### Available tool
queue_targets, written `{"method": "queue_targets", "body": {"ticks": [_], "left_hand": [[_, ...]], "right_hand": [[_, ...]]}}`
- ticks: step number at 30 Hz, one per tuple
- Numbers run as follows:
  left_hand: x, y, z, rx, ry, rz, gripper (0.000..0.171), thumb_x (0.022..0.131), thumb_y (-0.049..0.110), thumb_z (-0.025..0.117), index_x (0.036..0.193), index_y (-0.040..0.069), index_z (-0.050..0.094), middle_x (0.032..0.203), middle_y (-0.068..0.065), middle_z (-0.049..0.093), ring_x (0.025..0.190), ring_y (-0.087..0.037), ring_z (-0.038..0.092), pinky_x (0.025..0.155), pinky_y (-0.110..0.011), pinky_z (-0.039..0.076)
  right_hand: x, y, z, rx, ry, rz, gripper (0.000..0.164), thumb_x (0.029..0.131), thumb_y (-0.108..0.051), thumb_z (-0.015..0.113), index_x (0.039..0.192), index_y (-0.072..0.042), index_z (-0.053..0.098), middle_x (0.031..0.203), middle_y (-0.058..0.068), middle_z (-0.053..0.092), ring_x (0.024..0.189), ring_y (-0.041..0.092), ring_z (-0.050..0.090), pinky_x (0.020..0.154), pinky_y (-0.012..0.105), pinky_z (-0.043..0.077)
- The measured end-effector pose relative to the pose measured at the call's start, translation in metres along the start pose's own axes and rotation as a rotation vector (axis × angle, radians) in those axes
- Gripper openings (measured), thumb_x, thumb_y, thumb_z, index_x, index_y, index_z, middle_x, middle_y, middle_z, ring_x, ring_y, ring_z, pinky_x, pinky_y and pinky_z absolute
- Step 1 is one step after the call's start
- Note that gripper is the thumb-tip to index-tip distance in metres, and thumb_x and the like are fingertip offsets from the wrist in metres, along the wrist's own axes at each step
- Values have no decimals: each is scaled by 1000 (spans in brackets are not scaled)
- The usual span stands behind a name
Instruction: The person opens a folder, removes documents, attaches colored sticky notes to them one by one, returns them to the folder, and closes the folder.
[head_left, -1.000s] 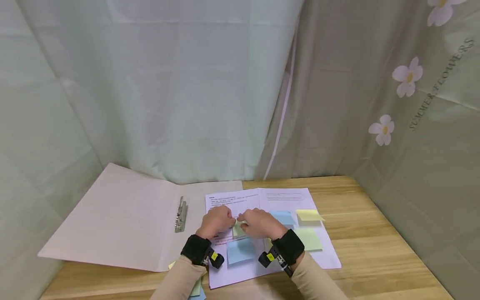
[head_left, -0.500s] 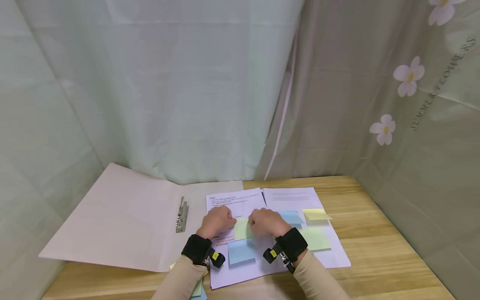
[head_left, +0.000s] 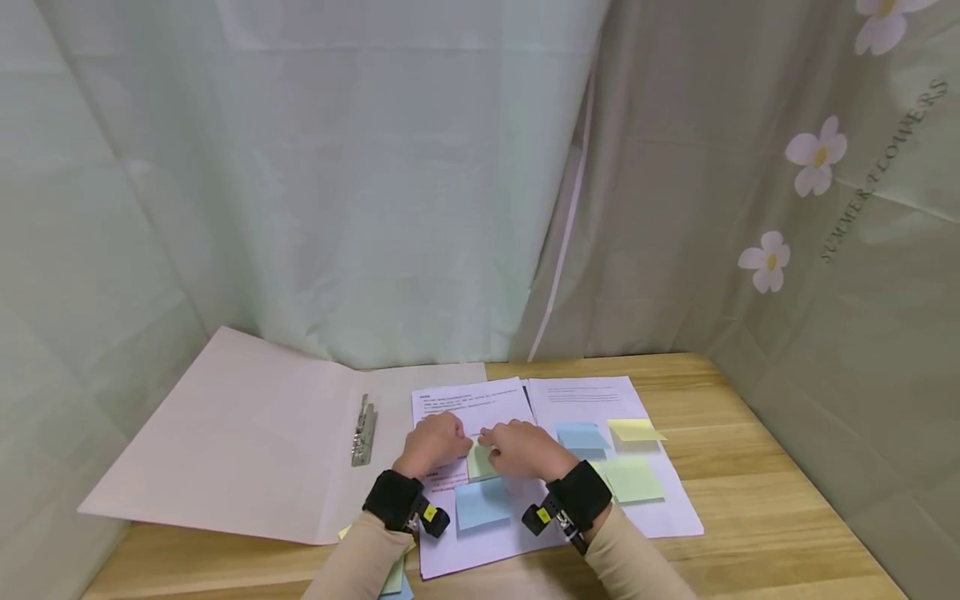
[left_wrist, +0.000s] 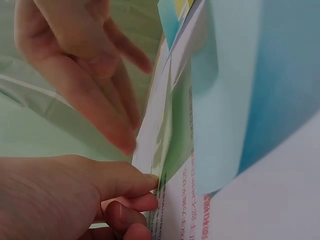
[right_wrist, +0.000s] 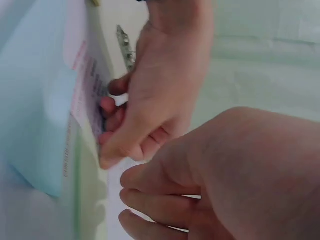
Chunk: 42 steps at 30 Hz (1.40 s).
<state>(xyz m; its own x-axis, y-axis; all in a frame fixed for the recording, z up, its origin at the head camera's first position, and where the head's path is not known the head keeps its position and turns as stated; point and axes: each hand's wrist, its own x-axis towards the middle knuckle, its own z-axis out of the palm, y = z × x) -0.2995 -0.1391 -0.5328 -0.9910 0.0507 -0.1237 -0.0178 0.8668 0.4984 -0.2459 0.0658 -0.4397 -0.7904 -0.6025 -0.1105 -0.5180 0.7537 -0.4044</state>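
Note:
A pale green sticky note (head_left: 480,465) lies on a printed sheet (head_left: 465,402) between the two hands. My left hand (head_left: 433,442) pinches its left edge with thumb and curled fingers, as the left wrist view shows at the thumb tip. My right hand (head_left: 527,450) is over the note's right side, its fingers (left_wrist: 100,107) extended and holding nothing, seen above the left hand in the left wrist view. Below the note a blue sticky note (head_left: 483,505) is stuck on the same sheet, its lower edge lifting.
On a second sheet (head_left: 588,392) to the right are a blue note (head_left: 581,436), a yellow note (head_left: 633,430) and a green note (head_left: 633,479). An open folder (head_left: 225,442) with a metal clip (head_left: 363,433) spreads to the left. More notes (head_left: 396,579) lie by the left forearm.
The right-hand sheet with its notes has shifted right since one second ago. My right hand moved right, then back left over the green note. My left hand stays in place.

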Motion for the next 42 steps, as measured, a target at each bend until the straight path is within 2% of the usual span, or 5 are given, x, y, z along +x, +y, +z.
{"method": "queue_targets", "body": {"ticks": [7,15,26,31,42], "left_hand": [[-4,2,-1,-21,2,-22,26,99,29,80,79,16,68,73,-1,59,67,-20,60,59,-32,40],[-7,7,-4,-27,-19,-51,23,100,32,78,84,18,70,79,-1,63,72,-21,61,63,-33,42],[-3,5,-1,-41,-6,-46,27,99,31,79,79,18,68,74,0,61,69,-20,62,62,-31,41],[-2,5,0,-43,-9,-40,26,99,31,79,79,18,69,76,-1,62,70,-20,63,62,-31,43],[-4,7,-1,-27,-10,-54,24,99,31,79,80,19,69,79,-1,65,72,-21,63,64,-33,43]], "right_hand": [[3,4,5,-59,-10,56,27,102,-2,65,119,-7,85,78,2,54,61,14,37,58,28,30],[-1,19,-7,-55,44,179,51,106,-5,62,60,-17,43,62,-3,30,58,17,34,60,31,27],[30,46,35,-184,89,-40,10,101,-9,69,101,-11,79,77,-3,55,69,17,46,66,36,35],[20,31,23,-167,37,27,8,100,-7,69,100,-9,77,79,3,60,70,20,50,65,38,39],[52,97,52,-223,77,116,6,97,-16,71,93,-17,76,72,-4,57,64,17,51,61,35,40]]}}
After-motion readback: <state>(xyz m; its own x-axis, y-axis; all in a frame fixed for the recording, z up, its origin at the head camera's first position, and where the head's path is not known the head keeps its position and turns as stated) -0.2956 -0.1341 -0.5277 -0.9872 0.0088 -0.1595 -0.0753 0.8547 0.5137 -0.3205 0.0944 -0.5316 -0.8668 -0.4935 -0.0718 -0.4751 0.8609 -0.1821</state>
